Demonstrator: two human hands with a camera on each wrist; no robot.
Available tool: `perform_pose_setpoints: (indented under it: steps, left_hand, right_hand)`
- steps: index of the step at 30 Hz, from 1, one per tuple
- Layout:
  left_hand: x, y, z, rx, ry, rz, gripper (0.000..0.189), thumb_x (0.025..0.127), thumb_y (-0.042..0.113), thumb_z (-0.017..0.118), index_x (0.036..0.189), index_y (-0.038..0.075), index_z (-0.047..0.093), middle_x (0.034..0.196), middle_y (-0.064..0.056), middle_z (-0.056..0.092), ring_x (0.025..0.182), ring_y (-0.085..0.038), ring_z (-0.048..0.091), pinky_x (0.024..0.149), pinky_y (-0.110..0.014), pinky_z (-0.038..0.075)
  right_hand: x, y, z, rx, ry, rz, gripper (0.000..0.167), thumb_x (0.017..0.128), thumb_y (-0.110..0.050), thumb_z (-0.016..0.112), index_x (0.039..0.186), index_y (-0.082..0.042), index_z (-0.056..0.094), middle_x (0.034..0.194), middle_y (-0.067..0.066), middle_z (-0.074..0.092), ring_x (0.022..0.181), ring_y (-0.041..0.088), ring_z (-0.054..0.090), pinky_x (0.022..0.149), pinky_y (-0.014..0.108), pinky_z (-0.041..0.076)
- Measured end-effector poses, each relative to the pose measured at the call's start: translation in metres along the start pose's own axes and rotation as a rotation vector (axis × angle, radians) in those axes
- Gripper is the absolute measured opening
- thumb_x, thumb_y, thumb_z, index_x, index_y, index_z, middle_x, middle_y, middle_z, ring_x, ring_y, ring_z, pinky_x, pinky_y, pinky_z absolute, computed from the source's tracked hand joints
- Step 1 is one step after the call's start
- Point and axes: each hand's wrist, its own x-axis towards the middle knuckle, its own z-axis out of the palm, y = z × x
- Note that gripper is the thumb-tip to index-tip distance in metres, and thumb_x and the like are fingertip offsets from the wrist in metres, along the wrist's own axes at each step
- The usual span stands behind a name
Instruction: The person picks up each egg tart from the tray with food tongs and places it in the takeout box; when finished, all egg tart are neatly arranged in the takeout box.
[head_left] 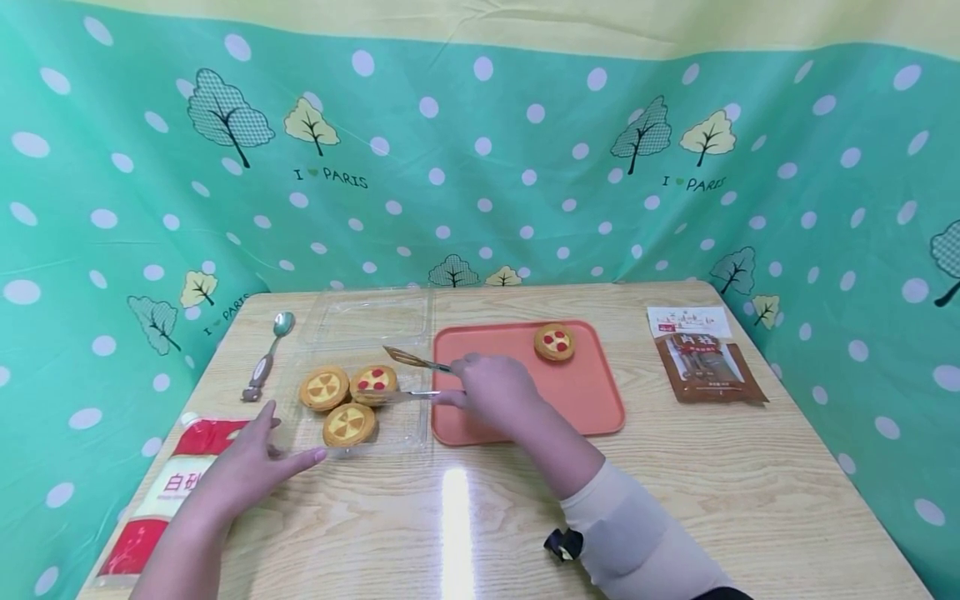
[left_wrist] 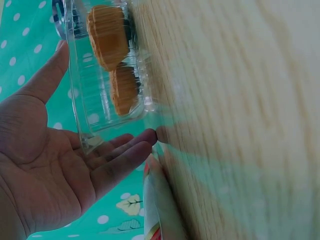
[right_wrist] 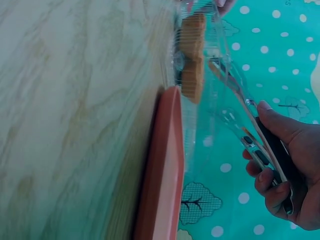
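My right hand [head_left: 491,390] grips metal tongs [right_wrist: 272,142] above the left part of a pink tray [head_left: 581,408]. The tongs are spread, one arm over the berry-topped tart [head_left: 375,382] and the other behind it. That tart sits in a clear plastic container [head_left: 405,437] with two cross-topped tarts, one at the left [head_left: 324,389] and one in front [head_left: 349,425]. My left hand [head_left: 251,467], thumb and fingers spread, is around the container's front left corner; whether it touches I cannot tell. Another berry-topped tart [head_left: 555,342] lies at the tray's back right.
A red and white bag [head_left: 167,492] lies under my left hand at the table's left edge. Behind it rests a spoon [head_left: 268,354] with a grey-brown handle. The container's lid [head_left: 367,317] is folded back. At the right lies a brown packet [head_left: 705,362].
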Motion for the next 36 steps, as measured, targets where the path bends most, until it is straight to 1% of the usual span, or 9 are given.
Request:
perform_pose_setpoints:
  steps: [4, 6, 8, 13, 20, 24, 28, 33, 36]
  left_hand:
    - [0.000, 0.000, 0.000, 0.003, 0.002, 0.002, 0.131, 0.078, 0.075, 0.062, 0.154, -0.002, -0.011, 0.153, -0.035, 0.025, 0.129, -0.056, 0.040, 0.100, -0.072, 0.033]
    - [0.000, 0.000, 0.000, 0.001, 0.001, 0.002, 0.130, 0.078, 0.075, 0.062, 0.154, -0.002, -0.011, 0.153, -0.035, 0.025, 0.129, -0.056, 0.040, 0.100, -0.072, 0.033]
    - [0.000, 0.000, 0.000, -0.001, 0.001, 0.001, 0.130, 0.078, 0.075, 0.062, 0.154, -0.002, -0.012, 0.153, -0.035, 0.024, 0.129, -0.056, 0.040, 0.100, -0.072, 0.033]
    - [0.000, 0.000, 0.001, -0.001, 0.006, 0.008, 0.130, 0.078, 0.075, 0.062, 0.154, -0.002, -0.011, 0.153, -0.035, 0.024, 0.129, -0.056, 0.040, 0.100, -0.071, 0.033]
    - [-0.001, 0.001, 0.000, -0.010, -0.003, 0.003, 0.130, 0.078, 0.074, 0.062, 0.154, -0.001, -0.012, 0.154, -0.035, 0.024, 0.130, -0.056, 0.039, 0.100, -0.072, 0.033]
    - [0.000, 0.001, 0.000, -0.010, -0.005, 0.000, 0.130, 0.078, 0.075, 0.062, 0.154, -0.001, -0.012, 0.154, -0.035, 0.024, 0.131, -0.056, 0.038, 0.101, -0.072, 0.032]
    - [0.000, 0.000, 0.001, -0.010, -0.004, 0.001, 0.130, 0.078, 0.075, 0.062, 0.154, -0.001, -0.013, 0.154, -0.035, 0.024, 0.130, -0.056, 0.039, 0.100, -0.072, 0.033]
    - [0.001, -0.001, 0.001, -0.013, -0.004, 0.001, 0.131, 0.078, 0.075, 0.062, 0.154, 0.000, -0.013, 0.154, -0.034, 0.024, 0.129, -0.056, 0.040, 0.100, -0.071, 0.034]
    - [0.001, -0.001, 0.002, -0.014, -0.004, 0.001, 0.131, 0.078, 0.074, 0.062, 0.154, 0.000, -0.013, 0.154, -0.034, 0.024, 0.130, -0.056, 0.039, 0.100, -0.072, 0.033]
  right_hand:
    - [-0.005, 0.006, -0.004, 0.051, 0.008, 0.025, 0.061, 0.089, -0.067, 0.054, 0.124, -0.019, 0.067, 0.113, 0.000, 0.070, 0.085, 0.017, 0.069, 0.061, 0.032, 0.055]
    - [-0.007, 0.010, -0.006, 0.072, 0.013, 0.038, 0.063, 0.089, -0.067, 0.054, 0.127, -0.019, 0.066, 0.119, 0.001, 0.069, 0.089, 0.018, 0.070, 0.066, 0.033, 0.057]
    - [-0.010, 0.014, -0.008, 0.087, 0.023, 0.049, 0.064, 0.089, -0.067, 0.054, 0.128, -0.018, 0.065, 0.121, 0.002, 0.068, 0.088, 0.018, 0.069, 0.065, 0.033, 0.057]
    - [-0.014, 0.024, -0.011, 0.082, 0.073, 0.060, 0.063, 0.089, -0.067, 0.055, 0.125, -0.017, 0.067, 0.116, 0.002, 0.070, 0.078, 0.015, 0.067, 0.056, 0.029, 0.052]
    - [-0.019, 0.040, -0.008, 0.069, 0.085, 0.109, 0.070, 0.088, -0.073, 0.048, 0.126, -0.017, 0.066, 0.116, 0.002, 0.069, 0.076, 0.016, 0.066, 0.056, 0.029, 0.053]
    - [-0.023, 0.049, -0.007, 0.114, 0.088, 0.151, 0.068, 0.088, -0.070, 0.053, 0.129, -0.017, 0.065, 0.121, 0.003, 0.068, 0.088, 0.020, 0.069, 0.063, 0.036, 0.057]
    - [-0.027, 0.058, -0.007, 0.142, 0.085, 0.189, 0.069, 0.087, -0.069, 0.055, 0.131, -0.017, 0.063, 0.124, 0.003, 0.068, 0.091, 0.023, 0.069, 0.066, 0.039, 0.057]
    - [-0.034, 0.071, -0.003, 0.173, 0.089, 0.233, 0.071, 0.085, -0.072, 0.055, 0.130, -0.017, 0.064, 0.119, 0.003, 0.069, 0.094, 0.023, 0.068, 0.073, 0.041, 0.057]
    - [-0.040, 0.080, 0.000, 0.178, 0.107, 0.249, 0.074, 0.084, -0.073, 0.053, 0.130, -0.016, 0.064, 0.115, 0.004, 0.069, 0.090, 0.023, 0.067, 0.073, 0.043, 0.057]
